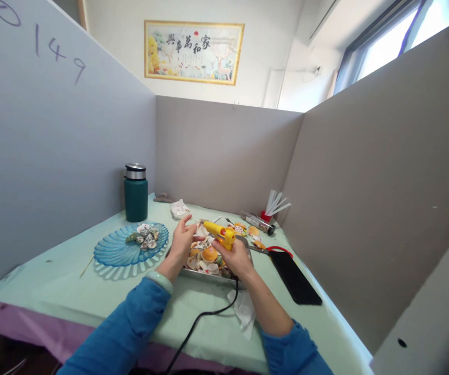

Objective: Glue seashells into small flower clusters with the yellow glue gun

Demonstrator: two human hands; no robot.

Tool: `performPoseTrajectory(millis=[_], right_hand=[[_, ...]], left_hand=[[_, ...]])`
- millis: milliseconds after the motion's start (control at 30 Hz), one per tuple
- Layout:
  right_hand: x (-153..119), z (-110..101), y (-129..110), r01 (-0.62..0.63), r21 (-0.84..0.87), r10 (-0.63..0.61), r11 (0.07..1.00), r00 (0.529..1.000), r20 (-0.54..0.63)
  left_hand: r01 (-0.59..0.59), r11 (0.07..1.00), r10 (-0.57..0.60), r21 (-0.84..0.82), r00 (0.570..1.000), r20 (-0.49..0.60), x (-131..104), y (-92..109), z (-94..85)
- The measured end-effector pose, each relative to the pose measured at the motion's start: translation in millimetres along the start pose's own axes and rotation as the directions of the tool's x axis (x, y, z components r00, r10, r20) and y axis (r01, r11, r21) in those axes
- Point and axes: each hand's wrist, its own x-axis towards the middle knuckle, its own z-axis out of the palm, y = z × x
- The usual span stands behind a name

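My right hand (236, 256) grips a yellow hot glue gun (221, 233), whose nozzle points left toward my left hand. Its black cord (208, 313) runs down to the table's front edge. My left hand (182, 240) is raised at the nozzle, fingers bent around a whitish shell-like piece (201, 229); its exact shape is partly hidden. Below both hands a metal tray (208, 277) holds many seashells, among them an orange shell (209, 254). To the left, a blue scalloped plate (109, 250) carries a cluster of small shells (146, 237).
A green bottle (136, 195) stands behind the plate. On the right lie a black phone-like slab (294, 278), red-handled scissors (281, 250), a clear tube (258, 222) and a red cup of glue sticks (266, 215). A crumpled tissue (244, 311) lies in front. Grey partitions enclose the table.
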Motion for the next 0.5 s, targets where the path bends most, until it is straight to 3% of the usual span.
performPoseTrajectory(millis=[267, 500], right_hand=[[1.5, 2.0, 6.2, 0.004, 0.018, -0.004, 1.0, 1.0, -0.005], [1.2, 0.1, 0.0, -0.018, 0.019, 0.018, 1.0, 0.999, -0.05]], left_hand=[[-0.021, 0.998, 0.018, 0.058, 0.999, 0.036, 0.1, -3.0, -2.3], [-0.019, 0.999, 0.019, 0.044, 1.0, 0.004, 0.2, -1.7, -1.0]])
